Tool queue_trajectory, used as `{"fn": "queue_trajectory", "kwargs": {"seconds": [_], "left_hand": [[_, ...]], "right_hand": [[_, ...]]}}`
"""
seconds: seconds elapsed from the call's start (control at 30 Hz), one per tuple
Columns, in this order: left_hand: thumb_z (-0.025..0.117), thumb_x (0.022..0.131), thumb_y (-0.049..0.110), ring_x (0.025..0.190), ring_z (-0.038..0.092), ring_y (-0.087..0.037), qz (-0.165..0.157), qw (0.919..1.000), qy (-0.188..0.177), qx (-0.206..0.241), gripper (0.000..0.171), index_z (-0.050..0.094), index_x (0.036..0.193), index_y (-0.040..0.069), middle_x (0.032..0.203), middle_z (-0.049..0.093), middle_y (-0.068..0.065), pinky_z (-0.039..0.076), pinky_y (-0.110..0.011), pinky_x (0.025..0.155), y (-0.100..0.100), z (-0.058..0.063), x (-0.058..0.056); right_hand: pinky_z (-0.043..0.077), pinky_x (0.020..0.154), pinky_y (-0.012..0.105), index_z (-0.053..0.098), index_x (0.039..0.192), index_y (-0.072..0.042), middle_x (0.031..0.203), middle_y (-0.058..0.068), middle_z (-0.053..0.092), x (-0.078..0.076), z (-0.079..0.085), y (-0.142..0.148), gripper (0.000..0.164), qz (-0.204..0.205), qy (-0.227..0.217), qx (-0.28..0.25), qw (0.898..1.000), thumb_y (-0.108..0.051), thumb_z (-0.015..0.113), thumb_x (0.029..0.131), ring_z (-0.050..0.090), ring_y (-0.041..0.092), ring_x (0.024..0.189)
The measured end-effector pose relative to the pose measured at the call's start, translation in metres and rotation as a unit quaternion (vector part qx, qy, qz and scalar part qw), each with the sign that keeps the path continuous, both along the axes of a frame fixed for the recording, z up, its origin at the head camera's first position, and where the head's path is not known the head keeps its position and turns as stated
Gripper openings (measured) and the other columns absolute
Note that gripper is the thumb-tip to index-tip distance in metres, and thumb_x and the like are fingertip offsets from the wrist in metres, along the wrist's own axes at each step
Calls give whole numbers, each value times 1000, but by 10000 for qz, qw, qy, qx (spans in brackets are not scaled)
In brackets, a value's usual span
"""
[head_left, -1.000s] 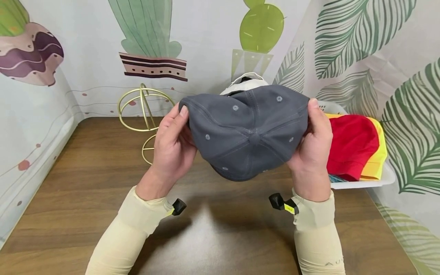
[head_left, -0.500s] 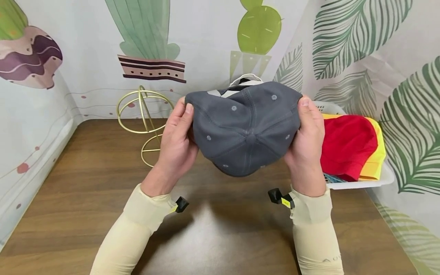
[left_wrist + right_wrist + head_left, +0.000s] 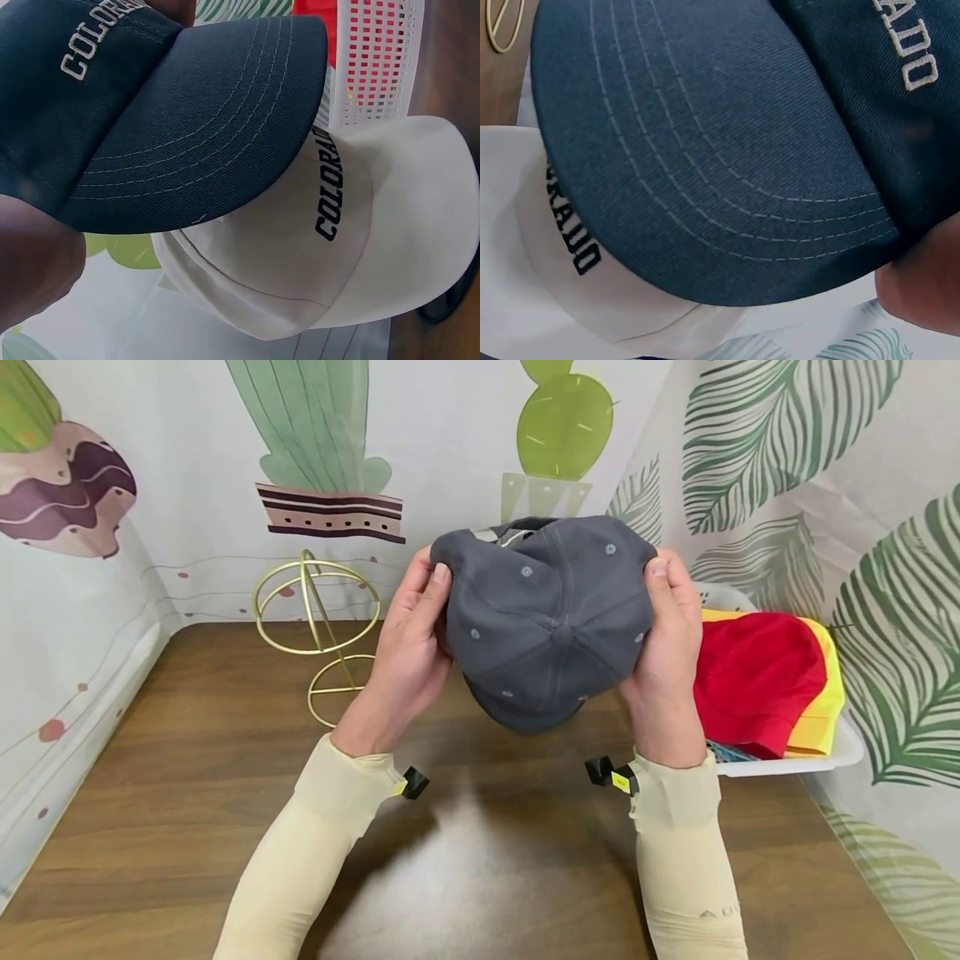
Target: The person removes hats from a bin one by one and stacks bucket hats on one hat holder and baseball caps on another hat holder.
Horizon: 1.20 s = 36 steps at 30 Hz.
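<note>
Both hands hold a dark grey-blue baseball cap [image 3: 551,610] in the air above the table, crown up and brim toward the person. My left hand [image 3: 412,647] pinches its left side, thumb on top; my right hand [image 3: 670,652] does the same on the right side. Pale "COLORADO" lettering on its front shows in the left wrist view. Behind it stands a white cap [image 3: 262,247] with black lettering, almost wholly hidden in the head view. What supports the white cap is hidden.
A gold wire stand [image 3: 317,647] stands bare on the wooden table [image 3: 187,777], left of the left hand. At the right a white perforated basket [image 3: 843,752] holds a red cap [image 3: 761,681] and a yellow cap [image 3: 831,693]. Printed curtains [image 3: 450,435] close off the back.
The dark cap has risen in the head view, away from the person, and now covers most of the white cap. My hands have come closer together, the left one moving right.
</note>
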<state>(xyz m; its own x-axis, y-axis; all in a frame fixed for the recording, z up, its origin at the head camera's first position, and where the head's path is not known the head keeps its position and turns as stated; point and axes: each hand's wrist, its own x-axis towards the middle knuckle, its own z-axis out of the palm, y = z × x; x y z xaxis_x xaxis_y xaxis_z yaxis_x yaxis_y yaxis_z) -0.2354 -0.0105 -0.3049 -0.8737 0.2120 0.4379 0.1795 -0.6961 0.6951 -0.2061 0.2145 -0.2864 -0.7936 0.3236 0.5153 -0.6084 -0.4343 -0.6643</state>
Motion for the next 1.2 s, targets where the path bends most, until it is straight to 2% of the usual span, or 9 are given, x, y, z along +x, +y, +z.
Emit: {"fn": "queue_trajectory", "kwargs": {"seconds": [0.1,0.27,0.43,0.67,0.83,1.07,1.2], "left_hand": [[47,114,20,95,67,-19,-27,9999,-131,-25,20,61,127,15,115,64,-7,56,-31,79,4,2,-8],[49,114,24,88,67,-18,64,9993,-286,-245,18,62,125,18,109,67,-4,57,-30,73,11,1,-22],[50,114,24,88,68,-17,179,9989,-315,-289,17,63,124,18,109,67,-4,56,-29,74,15,0,-34],[50,114,24,89,66,-17,337,9973,-523,-401,16,63,119,18,106,65,-4,54,-29,76,20,-2,-51],[50,113,24,87,65,-17,423,9954,-763,-399,15,63,117,17,103,64,-4,54,-29,77,23,-4,-62],[51,113,25,92,64,-17,517,9943,-779,-509,16,64,117,19,107,64,-3,53,-29,81,26,-5,-76],[50,114,26,91,64,-16,577,9919,-952,-606,16,64,116,19,105,63,-2,52,-29,81,26,-6,-82]], "right_hand": [[54,65,23,65,95,-7,79,3,61,-7,2,1,20,-181,-86,128,9997,-10,51,109,62,15,68],[50,62,23,63,88,-8,74,2,55,-20,3,2,25,-306,-303,10,9991,-10,51,110,55,14,65],[46,61,23,63,85,-7,72,2,54,-33,2,2,30,-493,-544,-77,9973,-8,49,111,52,15,66],[42,58,22,61,82,-10,70,-1,50,-47,-2,5,33,-700,-839,173,9939,-8,47,112,46,14,63],[42,59,22,61,80,-9,71,0,50,-56,-5,7,34,-726,-1129,161,9908,-9,48,112,46,14,66],[40,57,22,58,79,-7,71,0,48,-70,-4,8,34,-726,-1480,106,9863,-9,48,112,46,13,64],[42,59,24,59,78,-8,70,-1,48,-74,-2,9,35,-866,-1681,350,9813,-9,48,111,46,13,64]]}}
